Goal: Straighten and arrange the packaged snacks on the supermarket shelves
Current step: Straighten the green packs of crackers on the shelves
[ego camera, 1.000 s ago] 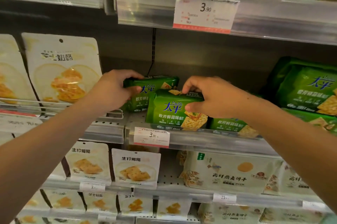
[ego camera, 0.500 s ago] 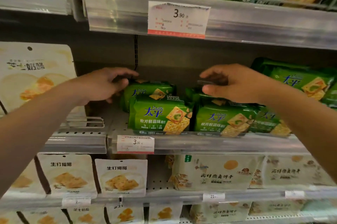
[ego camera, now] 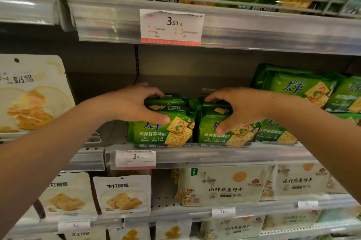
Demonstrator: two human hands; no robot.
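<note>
Each hand (left hand [ego camera: 134,106], right hand [ego camera: 236,110]) grips a green cracker pack [ego camera: 162,128], lined up in front; the right-side packs [ego camera: 304,91] look messy.

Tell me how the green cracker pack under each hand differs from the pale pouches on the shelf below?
The green cracker packs are glossy green and brick-shaped, while the pale pouches are cream-white and flat. The green packs sit on the shelf behind a clear lip, gripped by the left hand and right hand; no hand touches the pouches. Both show square crackers on the front and face outward.
</note>
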